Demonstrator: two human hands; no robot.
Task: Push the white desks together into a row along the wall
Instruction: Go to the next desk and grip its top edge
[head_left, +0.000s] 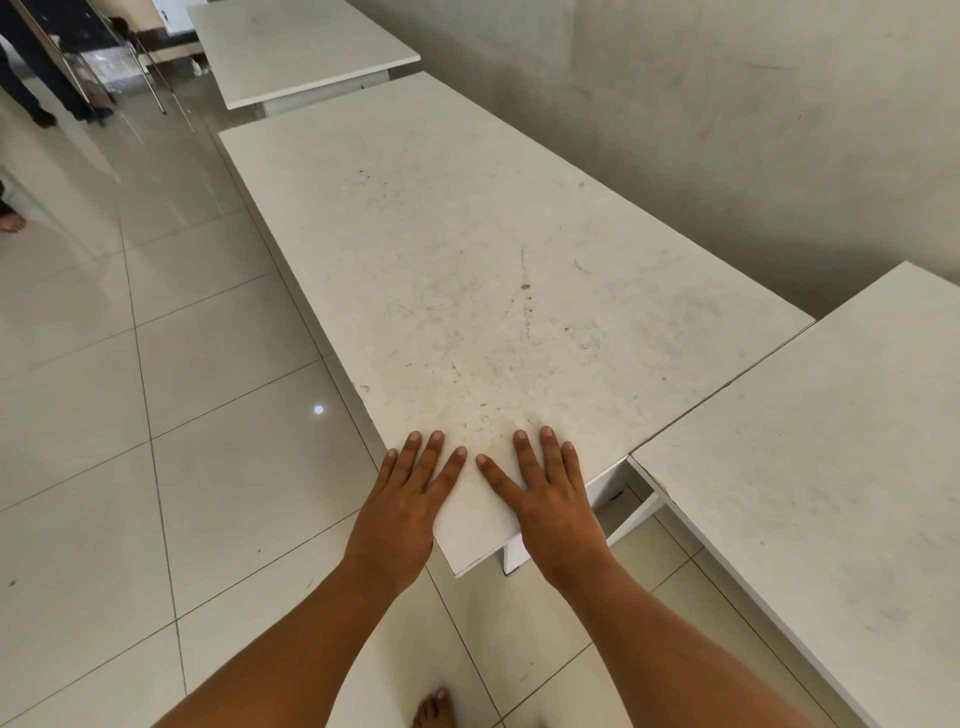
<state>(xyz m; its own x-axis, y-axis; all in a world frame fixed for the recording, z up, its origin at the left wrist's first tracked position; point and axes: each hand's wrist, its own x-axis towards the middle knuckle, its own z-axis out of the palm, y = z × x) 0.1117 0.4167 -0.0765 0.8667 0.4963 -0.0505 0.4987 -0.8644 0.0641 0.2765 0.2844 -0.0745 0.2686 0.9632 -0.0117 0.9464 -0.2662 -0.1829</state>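
Both hands, left hand (402, 499) and right hand (550, 499), lie flat, fingers spread, gripping nothing, on the middle desk's (493, 270) corner; looks stiff, heavy, likely sliding easily on glossy tiles (156, 389)

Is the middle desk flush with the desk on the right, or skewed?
Skewed. The middle desk touches the right desk along the far edge, while a wedge gap opens near the hands.

No legible text, label, brand, number or sign found on any surface (493, 260), the wall (727, 130) or the floor (156, 364).
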